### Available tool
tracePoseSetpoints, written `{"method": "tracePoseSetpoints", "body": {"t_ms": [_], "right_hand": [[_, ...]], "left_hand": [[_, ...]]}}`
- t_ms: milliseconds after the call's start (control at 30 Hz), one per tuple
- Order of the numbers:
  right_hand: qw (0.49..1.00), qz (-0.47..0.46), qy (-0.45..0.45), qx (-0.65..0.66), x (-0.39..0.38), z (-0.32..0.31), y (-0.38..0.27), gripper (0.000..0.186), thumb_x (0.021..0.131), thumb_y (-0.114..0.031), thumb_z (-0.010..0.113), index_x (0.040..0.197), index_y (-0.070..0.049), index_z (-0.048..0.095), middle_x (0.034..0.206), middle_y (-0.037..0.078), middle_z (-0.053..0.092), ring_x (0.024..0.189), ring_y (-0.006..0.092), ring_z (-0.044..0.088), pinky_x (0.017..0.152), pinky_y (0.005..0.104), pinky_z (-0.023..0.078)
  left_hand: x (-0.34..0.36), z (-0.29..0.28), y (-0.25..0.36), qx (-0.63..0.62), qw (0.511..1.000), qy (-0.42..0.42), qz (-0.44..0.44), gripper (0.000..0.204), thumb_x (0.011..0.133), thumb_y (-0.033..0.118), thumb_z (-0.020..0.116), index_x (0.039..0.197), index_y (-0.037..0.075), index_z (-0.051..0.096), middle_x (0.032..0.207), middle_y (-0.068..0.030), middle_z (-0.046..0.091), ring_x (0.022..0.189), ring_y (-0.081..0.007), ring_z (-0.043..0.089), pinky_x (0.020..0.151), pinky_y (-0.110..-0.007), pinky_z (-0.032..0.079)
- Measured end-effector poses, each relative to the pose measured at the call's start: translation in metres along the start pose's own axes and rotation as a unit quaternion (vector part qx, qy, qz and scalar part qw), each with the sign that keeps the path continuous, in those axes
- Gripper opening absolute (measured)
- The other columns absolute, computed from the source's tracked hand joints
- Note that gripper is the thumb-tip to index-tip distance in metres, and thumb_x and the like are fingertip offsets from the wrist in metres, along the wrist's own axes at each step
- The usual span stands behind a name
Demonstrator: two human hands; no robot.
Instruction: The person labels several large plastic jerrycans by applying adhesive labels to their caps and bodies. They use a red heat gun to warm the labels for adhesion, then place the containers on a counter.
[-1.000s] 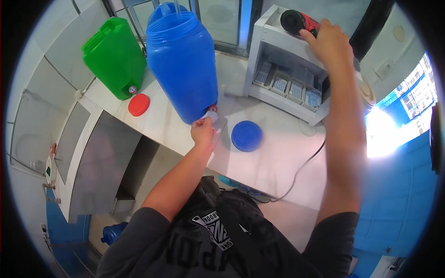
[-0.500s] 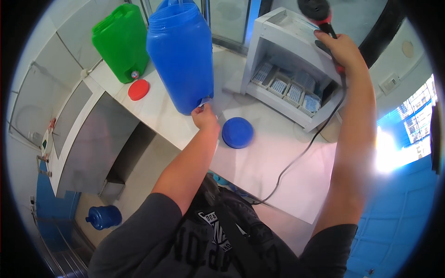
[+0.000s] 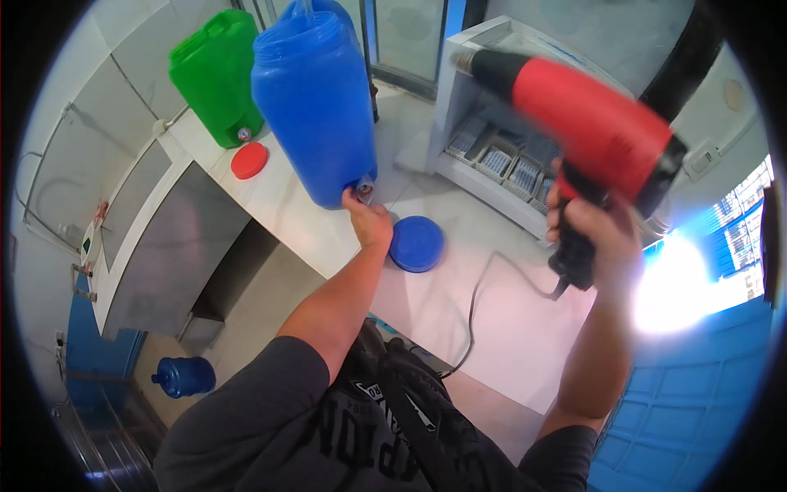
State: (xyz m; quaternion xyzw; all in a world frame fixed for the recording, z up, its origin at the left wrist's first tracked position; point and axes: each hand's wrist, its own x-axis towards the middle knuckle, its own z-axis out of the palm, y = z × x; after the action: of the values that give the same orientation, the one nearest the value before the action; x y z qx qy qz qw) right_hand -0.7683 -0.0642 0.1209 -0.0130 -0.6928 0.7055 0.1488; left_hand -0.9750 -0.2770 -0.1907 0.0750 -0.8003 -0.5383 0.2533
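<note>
A red and black heat gun (image 3: 594,123) is in my right hand (image 3: 602,234), whose fingers wrap round its black grip. Its metal nozzle points left and slightly up, in front of the white shelf unit. Low on the tall blue water container (image 3: 316,123), my left hand (image 3: 370,225) is closed at the spout. The fingers pinch clear plastic film (image 3: 366,189) that lies over the tap; much of the tap is hidden by film and fingers. The container stands upright with its wide mouth uncovered. Beside my left wrist lies a round blue lid (image 3: 416,243).
A green container (image 3: 217,82) with a tap and a red lid (image 3: 249,161) stand to the left on the white counter (image 3: 484,328). The white shelf unit (image 3: 492,193) holds several small baskets. The heat gun's cord (image 3: 473,320) trails across the counter. A blue water bottle (image 3: 187,377) lies on the floor.
My right hand has brought the heat gun down and nearer from the top of the shelf unit, turning its nozzle left. My left hand stays at the tap, with its fingers shifted slightly.
</note>
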Motion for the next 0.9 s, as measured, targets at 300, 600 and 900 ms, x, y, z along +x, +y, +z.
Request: {"method": "tracePoseSetpoints", "body": {"t_ms": [300, 600, 900], "right_hand": [[0.966, 0.238, -0.073, -0.073, 0.004, 0.045, 0.105, 0.035, 0.081, -0.013, 0.074, 0.111, 0.000, 0.061, 0.087, 0.005, 0.062, 0.071, 0.0114, 0.060, 0.062, 0.0282, 0.051], [0.955, 0.291, -0.057, -0.015, 0.022, 0.061, 0.138, 0.037, 0.081, -0.012, 0.073, 0.111, 0.003, 0.058, 0.085, 0.008, 0.061, 0.068, 0.0145, 0.062, 0.058, 0.0296, 0.053], [0.957, 0.283, -0.063, 0.020, 0.030, 0.056, 0.163, 0.038, 0.080, -0.012, 0.070, 0.114, 0.001, 0.058, 0.083, 0.007, 0.061, 0.065, 0.0142, 0.062, 0.059, 0.0296, 0.054]], "left_hand": [[0.004, -0.001, -0.017, 0.007, 0.997, -0.052, 0.061, 0.062, 0.084, 0.000, 0.056, 0.141, -0.009, 0.035, 0.130, -0.0302, 0.053, 0.122, -0.0444, 0.053, 0.107, -0.045, 0.040], [0.007, -0.007, -0.011, 0.004, 0.996, -0.085, 0.001, 0.060, 0.087, 0.002, 0.056, 0.143, -0.004, 0.038, 0.131, -0.0274, 0.054, 0.124, -0.0434, 0.053, 0.106, -0.044, 0.041], [0.007, -0.004, -0.020, -0.039, 0.995, -0.089, 0.025, 0.063, 0.090, 0.001, 0.055, 0.144, -0.006, 0.022, 0.135, -0.0300, 0.049, 0.127, -0.0409, 0.054, 0.106, -0.042, 0.044]]}}
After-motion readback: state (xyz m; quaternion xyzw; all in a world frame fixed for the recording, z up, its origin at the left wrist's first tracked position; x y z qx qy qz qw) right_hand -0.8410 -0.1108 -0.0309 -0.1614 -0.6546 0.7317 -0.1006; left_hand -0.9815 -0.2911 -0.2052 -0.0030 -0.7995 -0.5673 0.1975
